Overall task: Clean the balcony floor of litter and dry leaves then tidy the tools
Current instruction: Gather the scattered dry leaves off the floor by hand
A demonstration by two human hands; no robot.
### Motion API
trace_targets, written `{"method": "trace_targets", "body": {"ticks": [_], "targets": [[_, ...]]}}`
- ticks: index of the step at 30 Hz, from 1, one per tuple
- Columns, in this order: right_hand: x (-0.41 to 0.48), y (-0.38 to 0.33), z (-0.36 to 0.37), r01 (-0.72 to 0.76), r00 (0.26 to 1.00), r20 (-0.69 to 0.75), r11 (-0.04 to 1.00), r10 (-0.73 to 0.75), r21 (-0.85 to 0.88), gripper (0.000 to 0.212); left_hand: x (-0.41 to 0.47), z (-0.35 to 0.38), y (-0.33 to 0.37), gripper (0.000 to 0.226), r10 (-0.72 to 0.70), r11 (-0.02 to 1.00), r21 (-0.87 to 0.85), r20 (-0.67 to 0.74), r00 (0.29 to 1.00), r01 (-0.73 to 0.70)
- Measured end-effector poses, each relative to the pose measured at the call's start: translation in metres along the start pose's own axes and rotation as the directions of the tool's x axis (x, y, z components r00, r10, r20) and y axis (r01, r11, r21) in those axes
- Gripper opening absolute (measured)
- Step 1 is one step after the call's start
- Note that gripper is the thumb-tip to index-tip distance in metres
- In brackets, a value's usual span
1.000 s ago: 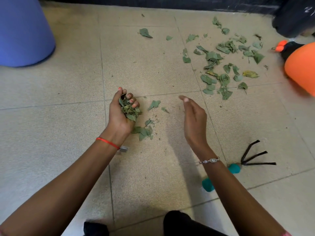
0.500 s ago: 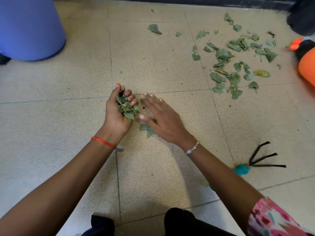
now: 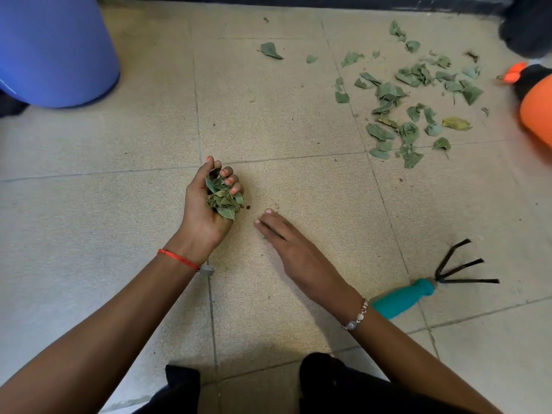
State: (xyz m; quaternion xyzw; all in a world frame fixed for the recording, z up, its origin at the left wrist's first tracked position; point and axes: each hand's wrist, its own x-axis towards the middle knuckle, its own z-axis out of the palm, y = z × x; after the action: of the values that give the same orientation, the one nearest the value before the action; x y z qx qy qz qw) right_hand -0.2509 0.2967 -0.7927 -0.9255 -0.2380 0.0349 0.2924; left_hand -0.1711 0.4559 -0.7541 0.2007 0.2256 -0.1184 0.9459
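My left hand [image 3: 209, 201] is palm up in the middle of the floor, its fingers curled round a bunch of dry green leaves [image 3: 224, 200]. Just to its right my right hand [image 3: 291, 243] lies flat with straight fingers low over the beige tile, holding nothing. A patch of scattered leaves [image 3: 409, 106] covers the floor at the upper right, with single leaves [image 3: 270, 51] further left. A hand rake [image 3: 433, 286] with a teal handle and black prongs lies on the floor to the right of my right forearm.
A big blue bin [image 3: 56, 49] stands at the top left. An orange and black object [image 3: 534, 100] sits at the right edge. A dark wall base [image 3: 298, 1] runs along the top. My dark-clothed knees [image 3: 328, 380] are at the bottom.
The few loose leaves beside my left hand are gone from the floor. My right hand swept left over them and now lies flat, a little lower and to the right.
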Motion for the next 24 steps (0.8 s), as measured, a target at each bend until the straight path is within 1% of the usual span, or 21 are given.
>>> {"method": "trace_targets", "body": {"ticks": [1,3,5,7,8,9,10,11,12,13,14,15,16,17,19,21,22,24], "targets": [[-0.005,0.002,-0.002,-0.005,1.000,-0.005,1.000,0.005,0.028,0.061,-0.002,0.000,0.000,0.028,-0.006,1.000,-0.002,-0.001,1.000,0.006],[-0.013,0.005,-0.006,0.001,0.999,-0.055,0.999,0.001,0.041,0.046,-0.006,-0.001,-0.001,0.028,-0.019,1.000,-0.014,-0.003,1.000,0.019],[-0.015,0.008,-0.007,0.030,0.993,-0.115,0.999,-0.033,-0.025,0.036,-0.009,-0.002,-0.004,0.026,-0.035,0.999,-0.027,-0.010,0.999,0.035],[-0.012,0.011,-0.008,0.030,0.983,-0.176,0.994,-0.049,-0.109,0.032,-0.012,-0.002,-0.006,0.021,-0.051,0.998,-0.033,-0.003,0.999,0.051],[-0.009,0.012,-0.010,-0.002,0.972,-0.235,0.993,-0.025,-0.115,0.029,-0.013,-0.001,-0.006,0.018,-0.059,0.998,-0.036,0.002,0.998,0.059],[-0.004,0.011,-0.012,-0.062,0.947,-0.318,0.996,0.040,-0.059,0.026,-0.014,-0.001,-0.007,0.017,-0.067,0.997,-0.038,0.002,0.998,0.067],[0.003,0.008,-0.016,-0.146,0.897,-0.409,0.985,0.170,0.090,0.022,-0.014,0.000,-0.008,0.019,-0.074,0.996,-0.040,-0.002,0.997,0.074],[0.010,0.003,-0.023,-0.231,0.814,-0.451,0.917,0.364,0.324,0.019,-0.015,0.000,-0.009,0.022,-0.081,0.996,-0.040,-0.011,0.997,0.080],[0.017,-0.003,-0.030,-0.283,0.732,-0.397,0.777,0.554,0.562,0.018,-0.016,0.001,-0.011,0.025,-0.088,0.995,-0.039,-0.018,0.996,0.087],[0.025,-0.010,-0.035,-0.285,0.681,-0.286,0.604,0.674,0.745,0.018,-0.017,0.001,-0.012,0.026,-0.097,0.995,-0.035,-0.021,0.995,0.097],[0.030,-0.017,-0.039,-0.250,0.669,-0.205,0.476,0.714,0.843,0.017,-0.018,0.003,-0.014,0.026,-0.108,0.994,-0.029,-0.020,0.994,0.107],[0.035,-0.025,-0.042,-0.211,0.686,-0.180,0.430,0.705,0.878,0.017,-0.020,0.003,-0.015,0.025,-0.119,0.993,-0.022,-0.021,0.993,0.118],[0.040,-0.035,-0.044,-0.170,0.717,-0.197,0.441,0.669,0.881,0.017,-0.021,0.004,-0.016,0.025,-0.130,0.991,-0.019,-0.024,0.991,0.129],[0.045,-0.045,-0.046,-0.129,0.750,-0.240,0.493,0.616,0.861,0.018,-0.022,0.004,-0.016,0.025,-0.143,0.990,-0.016,-0.031,0.989,0.142],[0.053,-0.062,-0.043,-0.082,0.812,-0.333,0.658,0.479,0.748,0.019,-0.026,0.006,-0.017,0.027,-0.179,0.984,-0.012,-0.050,0.983,0.178],[0.058,-0.070,-0.035,-0.068,0.857,-0.385,0.816,0.342,0.574,0.021,-0.029,0.008,-0.015,0.039,-0.200,0.979,-0.043,-0.062,0.978,0.197],[0.060,-0.071,-0.030,-0.071,0.879,-0.378,0.862,0.292,0.502,0.023,-0.029,0.007,-0.015,0.045,-0.194,0.981,-0.045,-0.071,0.978,0.191],[0.059,-0.073,-0.023,-0.101,0.925,-0.292,0.898,0.243,0.428,0.030,-0.028,0.007,-0.014,0.048,-0.169,0.985,0.010,-0.084,0.982,0.170]]}}
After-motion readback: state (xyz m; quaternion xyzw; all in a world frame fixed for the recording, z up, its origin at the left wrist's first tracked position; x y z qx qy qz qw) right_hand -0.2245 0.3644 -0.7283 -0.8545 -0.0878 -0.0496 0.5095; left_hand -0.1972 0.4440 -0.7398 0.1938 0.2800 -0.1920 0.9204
